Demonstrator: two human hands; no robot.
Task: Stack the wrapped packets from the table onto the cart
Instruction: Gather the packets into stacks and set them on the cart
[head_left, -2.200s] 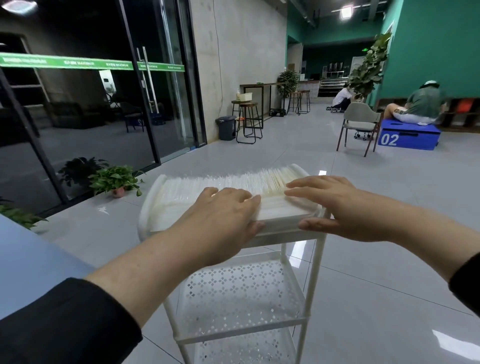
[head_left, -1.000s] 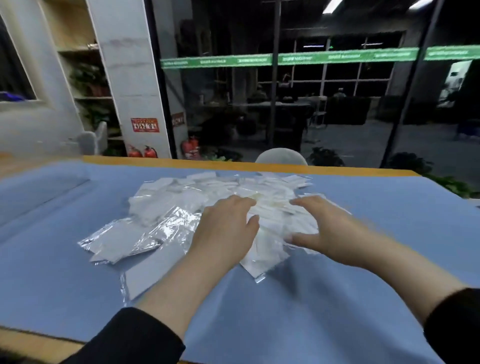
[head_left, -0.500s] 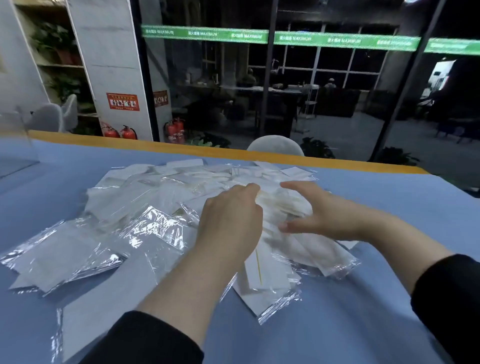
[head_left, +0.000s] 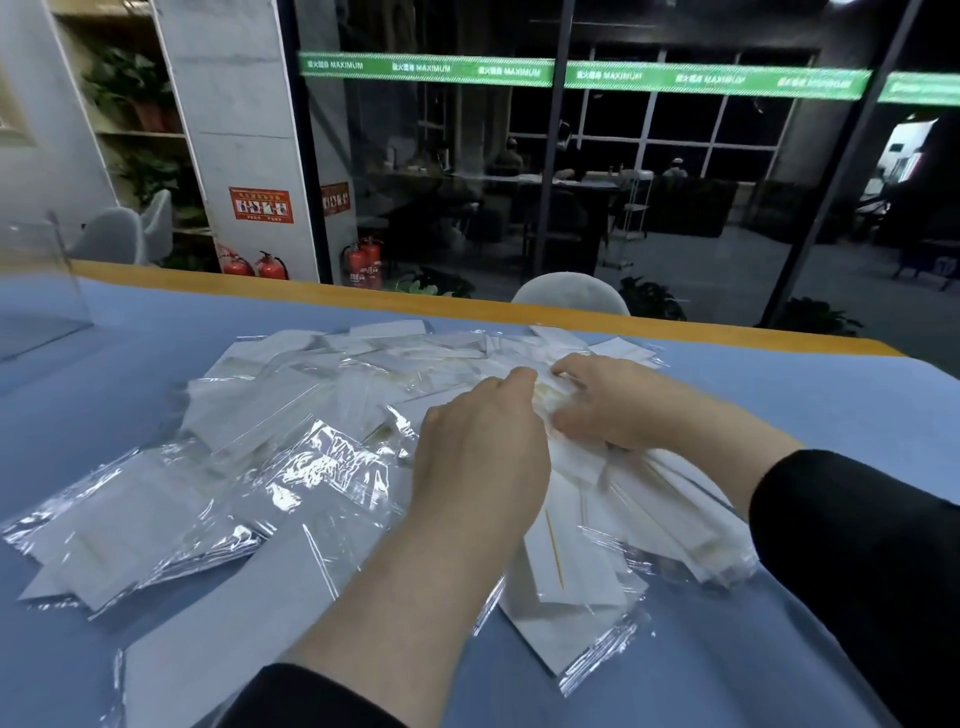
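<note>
— Packets (head_left: 311, 415) first: where are they, and what have you got hold of?

— Wrapped packets lie in a loose, overlapping heap across the blue table (head_left: 779, 649), spread from 9 o'clock round to 3 o'clock in front of me. My left hand (head_left: 483, 447) and right hand (head_left: 618, 402) meet near the middle of the heap, toward 12 o'clock. Both have fingers curled down into the packets, bunching a few between them. How many I hold, I cannot tell; my knuckles hide the fingertips. The cart is out of sight.

— What might go wrong?

— The film is glossy and slick, so a bunch squeezed only from 2 sides could fan out and slide free as I lift. Loose edges overlap neighbouring packets, so a lift may drag strays toward the near edge at 6 o'clock. One packet with a thin yellow stick (head_left: 553, 545) inside lies just under my left wrist and could get swept along.

— And the surroundings?

— The blue tabletop has an orange rim at its far side. Beyond, at 12 o'clock, dark glass walls carry a green banner (head_left: 571, 78); red fire extinguishers (head_left: 254, 266) stand at 10 o'clock beside a concrete pillar, and a pale chair back (head_left: 569, 296) shows behind the table.
</note>
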